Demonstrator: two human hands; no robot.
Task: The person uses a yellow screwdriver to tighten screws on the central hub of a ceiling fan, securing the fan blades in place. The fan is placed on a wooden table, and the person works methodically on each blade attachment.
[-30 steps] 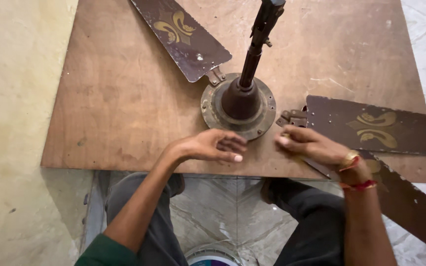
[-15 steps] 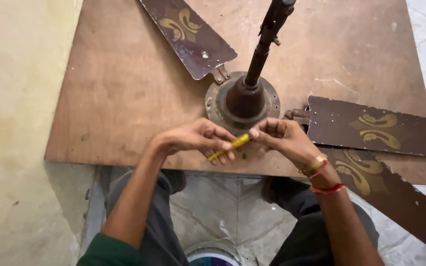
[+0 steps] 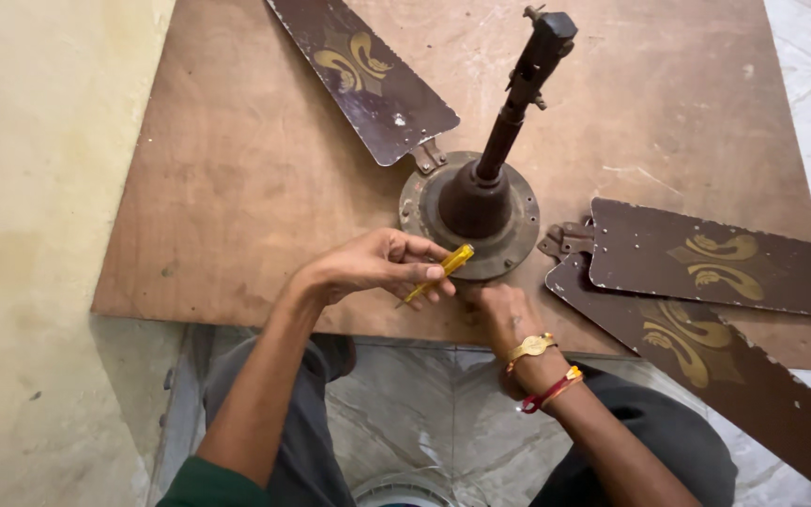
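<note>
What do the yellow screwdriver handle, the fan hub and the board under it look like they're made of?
Screwdriver handle, pinched in the left hand: likely translucent plastic, glossy amber-yellow. Fan hub: metal, probably cast or pressed, brown paint dull and worn with rusty patches round the rim. Board: plywood or hardboard, matt brown, scuffed and stained, with a thin edge.

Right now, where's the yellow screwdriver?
Head view, centre: the yellow screwdriver is pinched in the left hand, at the near rim of the fan motor hub, just above the right hand.
</note>
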